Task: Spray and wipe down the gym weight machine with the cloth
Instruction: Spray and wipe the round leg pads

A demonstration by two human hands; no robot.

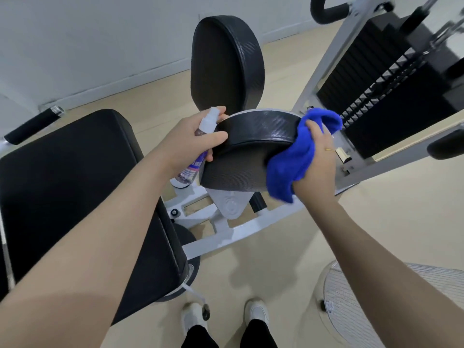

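A black padded leg pad [253, 146] of the white-framed weight machine [246, 232] sits in the middle of the view. My left hand [190, 141] grips a small spray bottle [198, 146] with a white nozzle and purple label, its thumb resting on the pad's left edge. On the pad's right side my right hand [319, 156] presses a bunched blue cloth [296, 156] against the padding. A second black pad [226, 61] stands upright behind.
The machine's black seat cushion [67, 197] fills the left. The weight stack [391, 96] stands at the right in its white frame. A white fan grille [371, 305] lies low right. My shoes [226, 315] stand on the beige floor.
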